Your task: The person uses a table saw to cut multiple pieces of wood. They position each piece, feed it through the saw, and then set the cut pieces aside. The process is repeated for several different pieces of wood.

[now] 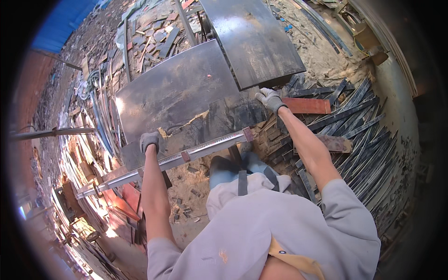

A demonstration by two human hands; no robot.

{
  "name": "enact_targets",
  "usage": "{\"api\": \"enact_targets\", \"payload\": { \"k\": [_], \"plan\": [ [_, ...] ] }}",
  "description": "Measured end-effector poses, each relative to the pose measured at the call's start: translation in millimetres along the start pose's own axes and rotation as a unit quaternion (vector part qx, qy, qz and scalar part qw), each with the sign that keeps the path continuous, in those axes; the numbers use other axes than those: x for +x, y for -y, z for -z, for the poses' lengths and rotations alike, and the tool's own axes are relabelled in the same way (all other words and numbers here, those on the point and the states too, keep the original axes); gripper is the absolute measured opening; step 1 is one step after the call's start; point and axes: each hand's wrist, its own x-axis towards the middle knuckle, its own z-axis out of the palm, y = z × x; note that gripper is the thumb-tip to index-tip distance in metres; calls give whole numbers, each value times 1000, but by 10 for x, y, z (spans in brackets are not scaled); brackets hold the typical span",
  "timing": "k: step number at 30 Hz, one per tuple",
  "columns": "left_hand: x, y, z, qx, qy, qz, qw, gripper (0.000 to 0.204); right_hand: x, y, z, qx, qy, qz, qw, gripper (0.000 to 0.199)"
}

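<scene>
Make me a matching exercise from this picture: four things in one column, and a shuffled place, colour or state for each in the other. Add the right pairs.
Things
1. Left hand
2. Right hand
3. Long ruler
4. Large sheet

Places, colours, states
A. Silver, with marks along its length
B. Gloved, beside the end of a red board
C. Blue, at the upper left of the picture
D. Gloved, in the left half of the picture

Right pairs: 1-D, 2-B, 3-A, 4-C
</scene>
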Motion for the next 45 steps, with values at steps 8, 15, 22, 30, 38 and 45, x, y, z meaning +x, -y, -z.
{"api": "enact_targets", "payload": {
  "k": [8, 15, 22, 30, 38, 45],
  "plan": [
    [-507, -653, -642, 79, -74, -359, 927, 78, 212, -559, -332, 64, 16, 24, 998, 62],
    [-503, -732, -916, 29, 17, -377, 926, 87, -256, -819, -719, 124, -23, -88, 988, 56],
    [-933, -762, -1046, 66, -30, -406, 911, 105, -361, -733, -666, 124, -38, -134, 983, 47],
    [-976, -794, -1380, 53, -86, -508, 855, 114, -271, -641, -615, -150, -80, 44, 984, 59],
    [-764, -1288, -943, 72, -55, -467, 880, 101, 298, -566, -560, -291, -21, 69, 954, 60],
    [-87, -1807, -547, 80, -22, -439, 895, 96, 1291, -323, -469, -374, -11, 82, 924, 46]
  ]
}}
